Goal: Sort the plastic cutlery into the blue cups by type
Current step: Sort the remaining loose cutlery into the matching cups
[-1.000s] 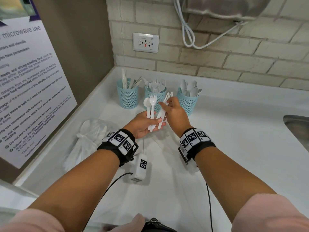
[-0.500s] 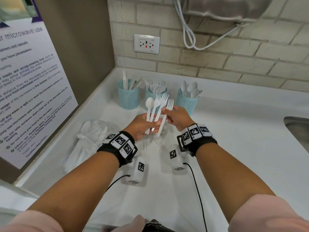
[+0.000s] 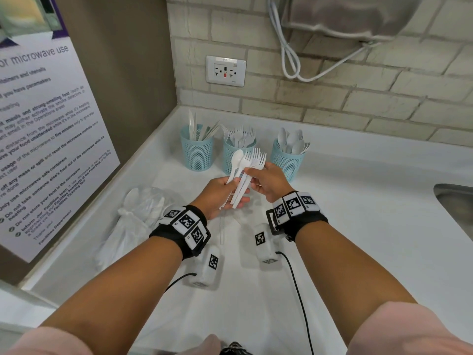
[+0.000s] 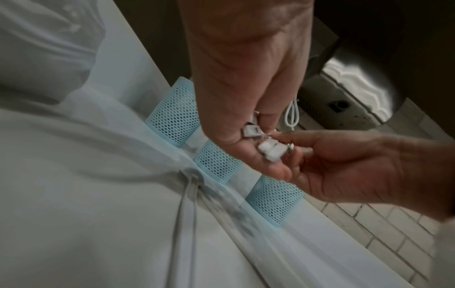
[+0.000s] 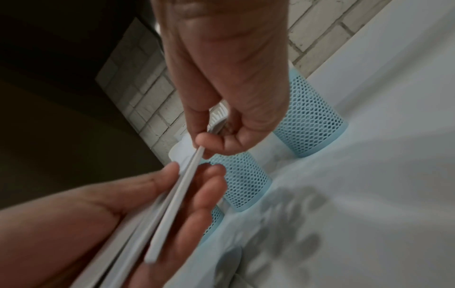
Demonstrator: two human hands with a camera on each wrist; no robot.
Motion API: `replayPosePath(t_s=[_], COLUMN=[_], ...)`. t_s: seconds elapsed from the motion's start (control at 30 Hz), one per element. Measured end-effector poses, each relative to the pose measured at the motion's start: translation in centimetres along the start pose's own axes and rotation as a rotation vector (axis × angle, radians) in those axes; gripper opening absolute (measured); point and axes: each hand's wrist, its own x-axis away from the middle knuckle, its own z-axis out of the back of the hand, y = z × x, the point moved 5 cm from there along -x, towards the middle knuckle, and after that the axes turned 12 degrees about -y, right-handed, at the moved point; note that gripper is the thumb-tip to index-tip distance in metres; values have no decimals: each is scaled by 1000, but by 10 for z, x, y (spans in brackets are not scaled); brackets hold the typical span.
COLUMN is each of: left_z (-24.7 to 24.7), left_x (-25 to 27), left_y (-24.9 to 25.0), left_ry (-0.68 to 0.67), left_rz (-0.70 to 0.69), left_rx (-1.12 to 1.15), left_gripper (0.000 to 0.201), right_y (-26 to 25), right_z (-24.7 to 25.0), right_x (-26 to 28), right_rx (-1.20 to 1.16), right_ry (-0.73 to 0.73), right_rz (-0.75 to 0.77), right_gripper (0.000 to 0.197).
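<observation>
Three blue mesh cups stand in a row at the back of the white counter: the left cup (image 3: 196,149) holds knives, the middle cup (image 3: 231,156) forks, the right cup (image 3: 288,160) spoons. My left hand (image 3: 221,192) grips a small bundle of white plastic cutlery, a spoon (image 3: 236,160) and several forks (image 3: 253,160), upright in front of the middle cup. My right hand (image 3: 268,183) pinches one fork's handle (image 5: 194,163) in that bundle between thumb and fingertips. The handle ends (image 4: 270,150) poke out below my left palm.
A clear plastic bag (image 3: 133,221) with more white cutlery lies on the counter at the left. A loose white piece (image 3: 222,229) lies below my hands. A poster wall stands at the left, a brick wall with a socket (image 3: 225,70) behind, a sink edge (image 3: 455,201) at the right.
My right hand drew back from the fork tips and came down to the handles, where it now pinches a fork. The left hand kept its hold on the bundle.
</observation>
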Motion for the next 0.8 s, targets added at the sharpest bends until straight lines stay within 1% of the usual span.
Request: replayPosePath(t_s=[0.1, 0.2, 0.3, 0.43, 0.53, 0.67, 0.73, 0.8], left_z=[0, 0, 2, 4, 5, 6, 6, 7], left_x=[1, 1, 1, 2, 2, -1, -2, -2], left_y=[2, 3, 5, 7, 6, 5, 6, 8], left_ry=[68, 102, 137, 143, 153, 158, 181, 211], left_rz=[-28, -61, -75, -70, -51, -93, -137, -165], left_rx=[-63, -103, -123, -145, -200, -333, -433, -517], left_gripper=[25, 23, 20, 14, 14, 19, 21, 22], right_y=[0, 1, 1, 0, 0, 0, 0, 1], right_z=[-2, -4, -3, -5, -6, -4, -4, -4], right_x=[-3, -4, -4, -4, -3, -5, -6, -8], right_rx=[-40, -50, -52, -31, -15, 1, -12, -10], right_ry=[14, 13, 25, -16, -48, -23, -8, -3], right_rz=[14, 19, 8, 12, 37, 40, 35, 41], right_gripper=[15, 20, 20, 28, 31, 31, 31, 34])
